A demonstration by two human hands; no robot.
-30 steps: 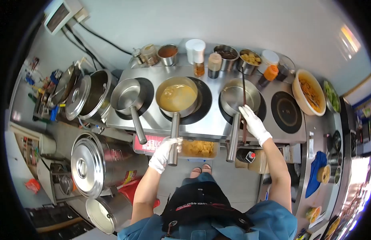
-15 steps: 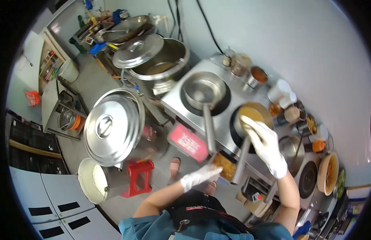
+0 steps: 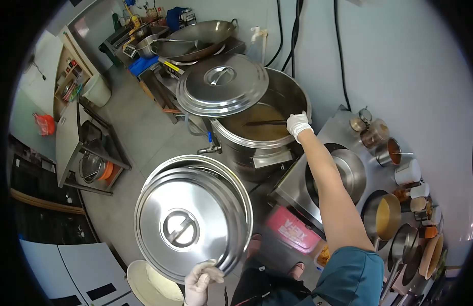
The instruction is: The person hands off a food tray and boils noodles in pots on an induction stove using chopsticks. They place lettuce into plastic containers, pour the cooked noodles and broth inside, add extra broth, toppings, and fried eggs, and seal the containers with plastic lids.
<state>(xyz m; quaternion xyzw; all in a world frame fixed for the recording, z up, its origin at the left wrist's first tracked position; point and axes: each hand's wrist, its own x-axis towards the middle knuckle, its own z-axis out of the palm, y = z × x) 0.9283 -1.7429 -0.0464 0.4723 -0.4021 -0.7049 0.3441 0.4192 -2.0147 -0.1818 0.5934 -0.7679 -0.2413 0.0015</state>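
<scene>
My right hand (image 3: 298,125), in a white glove, is at the right rim of a large steel stockpot (image 3: 252,144). Its fingers close around the end of a dark long-handled utensil (image 3: 265,123), which reaches over the brown liquid (image 3: 264,109) inside; its far end is hard to make out. A steel lid (image 3: 224,84) lies tilted across part of that pot's mouth. My left hand (image 3: 203,279), also gloved, has its fingers curled in beside the front edge of another large lid (image 3: 183,229). Nothing shows in its grip, and I cannot tell whether it touches the lid.
A steel pan (image 3: 348,176) rests on the cooktop under my right forearm. Beyond it a pan of yellow liquid (image 3: 383,218) and several seasoning containers (image 3: 407,172) line the wall side. A pink lid (image 3: 292,229) and a pale bucket (image 3: 145,285) are low down.
The view has swung left toward the stockpot. My right hand has left the pan of yellow liquid and now grips the dark utensil. My left hand has moved from the food container to the lid's edge.
</scene>
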